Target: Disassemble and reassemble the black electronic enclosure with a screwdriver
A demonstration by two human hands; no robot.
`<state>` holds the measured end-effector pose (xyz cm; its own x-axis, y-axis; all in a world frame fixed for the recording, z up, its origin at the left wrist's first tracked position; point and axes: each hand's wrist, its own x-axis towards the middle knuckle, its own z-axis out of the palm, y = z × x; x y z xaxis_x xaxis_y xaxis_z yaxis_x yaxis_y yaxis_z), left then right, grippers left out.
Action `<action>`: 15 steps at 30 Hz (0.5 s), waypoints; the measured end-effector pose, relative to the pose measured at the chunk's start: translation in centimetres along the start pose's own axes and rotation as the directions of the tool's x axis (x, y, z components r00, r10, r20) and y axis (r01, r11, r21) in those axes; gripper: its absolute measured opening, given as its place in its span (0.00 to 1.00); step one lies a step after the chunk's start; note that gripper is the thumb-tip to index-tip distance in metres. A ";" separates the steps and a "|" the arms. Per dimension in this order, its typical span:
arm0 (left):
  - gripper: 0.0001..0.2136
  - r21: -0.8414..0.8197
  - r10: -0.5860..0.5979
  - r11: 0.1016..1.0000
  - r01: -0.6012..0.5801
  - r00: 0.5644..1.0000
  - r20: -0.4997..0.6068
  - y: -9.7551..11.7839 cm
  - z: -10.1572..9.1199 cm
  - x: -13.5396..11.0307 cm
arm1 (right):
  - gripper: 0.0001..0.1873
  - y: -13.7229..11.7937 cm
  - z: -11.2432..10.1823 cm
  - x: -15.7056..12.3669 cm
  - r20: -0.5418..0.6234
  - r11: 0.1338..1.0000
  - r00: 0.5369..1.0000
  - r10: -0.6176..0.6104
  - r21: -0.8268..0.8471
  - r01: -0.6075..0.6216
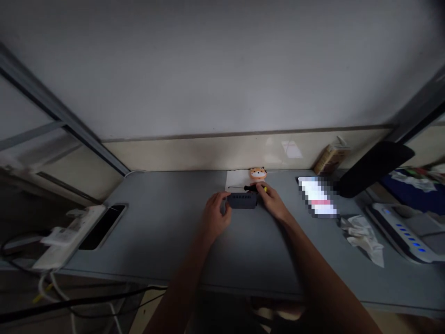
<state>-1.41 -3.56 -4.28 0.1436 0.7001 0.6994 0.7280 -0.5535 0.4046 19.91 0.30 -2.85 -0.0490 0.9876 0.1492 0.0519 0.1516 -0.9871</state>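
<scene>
My left hand (216,217) grips the left end of a dark grey box-shaped device (242,201) with a row of vent slots along its side. In my right hand (271,200) is a screwdriver (249,188) with a black and yellow handle, its thin shaft pointing left above the device. The right fingers are close to the device's right end; whether they touch it I cannot tell. Behind the screwdriver lies a white sheet of paper (233,178). An orange and white animal-face item (257,174) rests at the paper's right edge.
A phone (103,227) and a white power strip (71,236) lie on the left of the grey table (160,222). To the right are a lit screen (318,197), crumpled tissue (363,236), a carton (330,157), a black upright object (375,169) and a white device with blue lights (406,234).
</scene>
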 end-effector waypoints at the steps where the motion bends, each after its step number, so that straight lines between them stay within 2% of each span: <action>1: 0.16 -0.021 -0.007 1.000 0.007 1.000 -0.011 0.0 0.1 0.0 | 0.27 -0.1 0.0 0.0 -0.006 1.000 1.000 -0.008 -0.011 0.008; 7: 0.15 -0.122 -0.031 0.992 0.026 0.999 -0.039 -0.4 0.5 -0.2 | 0.27 -0.4 0.1 0.0 -0.011 1.000 1.000 -0.004 0.022 0.004; 11: 0.14 -0.114 -0.057 0.992 0.053 0.998 -0.033 -0.6 0.3 -0.4 | 0.27 -0.9 -0.4 0.1 -0.106 0.994 0.994 0.021 0.109 -0.010; 15: 0.11 -0.102 -0.050 0.994 0.038 0.992 -0.115 -0.7 0.0 0.6 | 0.22 -1.4 -1.3 0.2 -0.234 0.959 0.969 0.075 0.282 -0.006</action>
<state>-1.86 -2.79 -4.17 0.0286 0.6703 0.7415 0.6609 -0.5693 0.4890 21.17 0.33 -1.39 0.1900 0.9781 0.0846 -0.2316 0.1284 -0.9643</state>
